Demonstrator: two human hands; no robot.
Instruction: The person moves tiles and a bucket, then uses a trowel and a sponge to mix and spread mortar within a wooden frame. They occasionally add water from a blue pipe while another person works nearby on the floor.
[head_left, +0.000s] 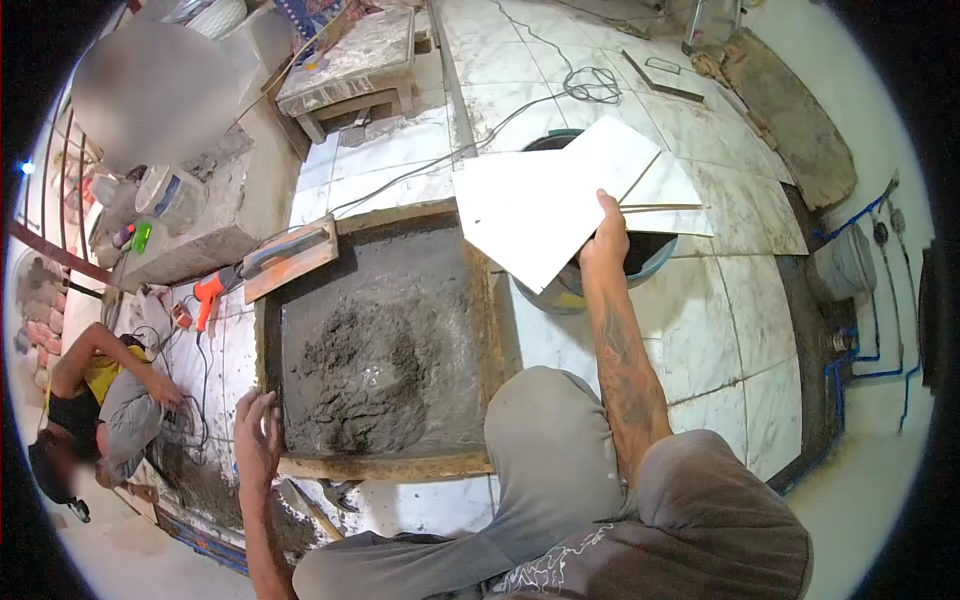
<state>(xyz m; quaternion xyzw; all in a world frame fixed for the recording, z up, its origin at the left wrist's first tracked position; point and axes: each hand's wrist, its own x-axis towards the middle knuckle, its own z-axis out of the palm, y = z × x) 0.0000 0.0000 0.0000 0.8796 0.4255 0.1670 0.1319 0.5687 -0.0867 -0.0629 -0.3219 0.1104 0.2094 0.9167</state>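
Observation:
My right hand (606, 242) grips several cut pieces of white tile (540, 205), thumb on top, above a dark bucket (655, 258) that they partly cover. My left hand (258, 430) is beside the left edge of a wooden mortar box (390, 467), fingers loosely bent and apart, with nothing visible in them. Inside the box lies wet grey mortar (375, 370), heaped in the middle. A plastering float (292, 262) with a flat orange-brown face rests across the box's far left corner. Below my left hand, a hammer (340, 497) lies partly hidden on the floor.
An orange power tool (208, 297) with a cord lies left of the box. Another person (115, 400) crouches at the left. A worn low table (350, 75) stands at the back, and a cable (590, 88) crosses the tiled floor. Blue pipes (870, 358) run along the right wall.

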